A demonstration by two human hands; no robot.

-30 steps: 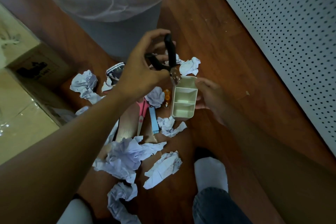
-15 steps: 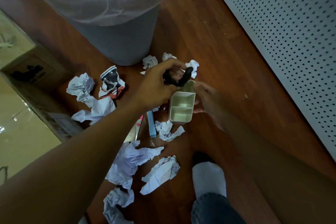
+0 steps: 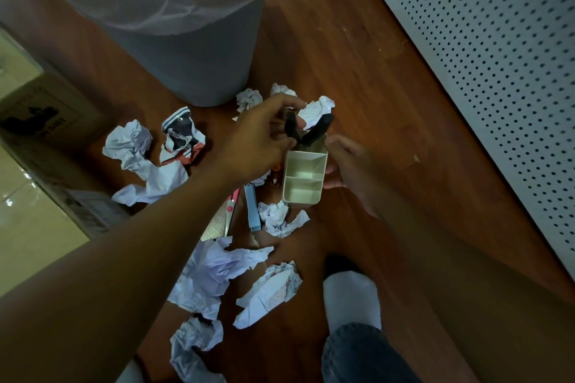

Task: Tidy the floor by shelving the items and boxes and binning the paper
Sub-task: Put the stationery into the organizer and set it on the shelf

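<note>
My left hand [image 3: 261,140] pinches the black handles of the pliers [image 3: 306,129]. The metal end points down into the far slot of the little cream holder [image 3: 305,179]. My right hand [image 3: 348,171] curls around the side of the holder and keeps it steady on the floor.

I think the good way is to lower the pliers slowly, nose first, and let go only when they sit deep in the slot. I should hold the holder firmly, because the pliers look heavy and tall and could tip it over. The two near slots are empty, so there is room for more things.

Beside the holder lie a blue cutter [image 3: 252,211], pink scissors [image 3: 231,207] and something small and orange [image 3: 276,168] that I cannot make out. They should go in next, I think.

Crumpled paper [image 3: 214,274] is all over the brown wooden floor [image 3: 357,56]. More balls lie near the gray bin [image 3: 186,50], which has a clear bag in it. The paper belongs in there.

A cardboard box [image 3: 40,109] sits on my left. A white wall full of little holes [image 3: 485,50] runs along my right. My foot in a white sock [image 3: 351,298] rests near the paper.
</note>
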